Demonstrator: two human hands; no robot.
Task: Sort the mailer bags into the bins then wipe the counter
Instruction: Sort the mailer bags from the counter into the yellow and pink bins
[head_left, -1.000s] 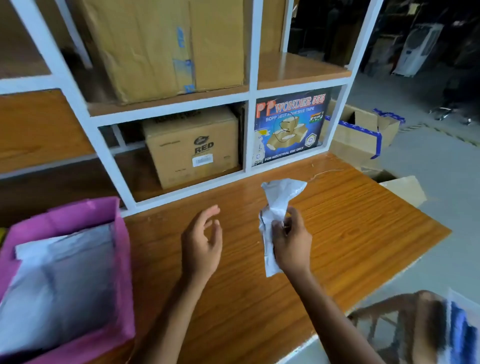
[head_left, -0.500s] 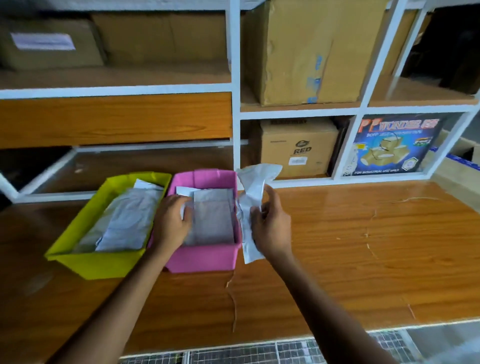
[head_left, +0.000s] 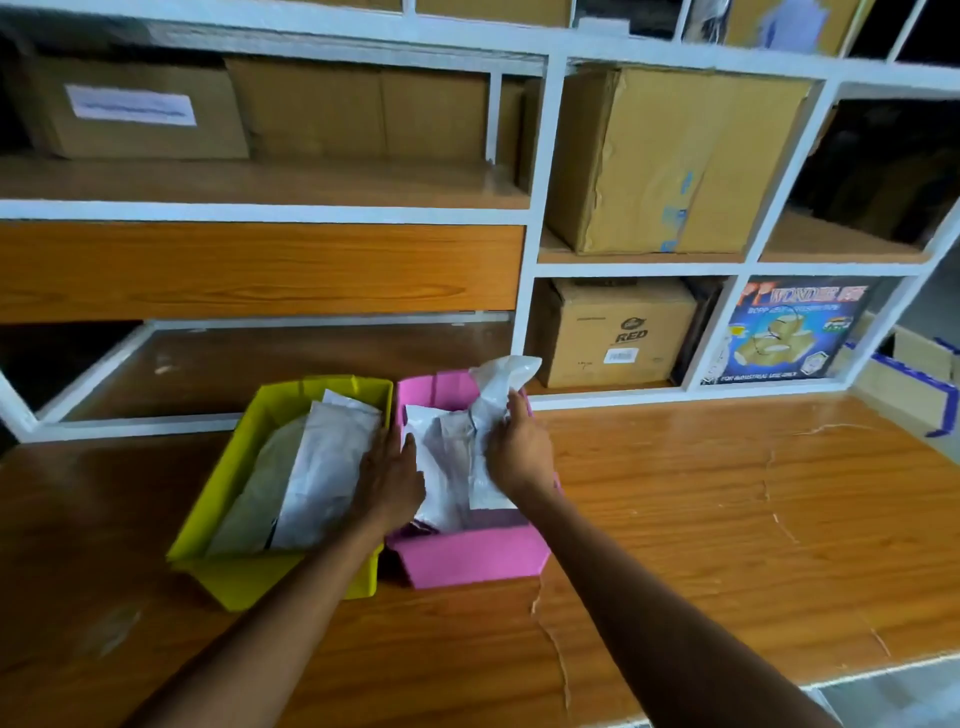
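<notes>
While both arms reach fwd from the bottom edge, the right hand (head_left: 519, 452) sits over the pink bin (head_left: 467, 558), fingers (head_left: 511, 410) curled and pinching a crumpled white mailer bag (head_left: 496, 395). That bag stands roughly upright, top end poking above the bin's far-right corner, lower end down inside w/ other pale bags (head_left: 441, 467). Left hand (head_left: 389, 478) lies palm-down across the seam btwn the two bins, fingers close together and pointing away from the person, thumb (head_left: 409, 449) out to the right and pressing on the bags in the pink bin.

Yellow bin (head_left: 234, 571) touches the pink one on its left side; it holds grey and white mailer bags (head_left: 317, 467) laid flat, leaning twd the near-left.

Both bins rest on a wood-grain bench (head_left: 727, 519), glossy, w/ thin pale scratch or crack lines across the right half and near the front edge. Behind it a white-framed shelf unit (head_left: 535, 234) w/ wood shelves: big cardboard boxes (head_left: 670, 161) up top, a smaller box marked "RED" (head_left: 618, 332) in a lower cubby, and a blue printed tape carton (head_left: 789, 332) in the next cubby right. Far right, past the bench, another open cardboard box w/ blue tape (head_left: 924, 374) is partly in view. Lighting dim, esp. at left.
</notes>
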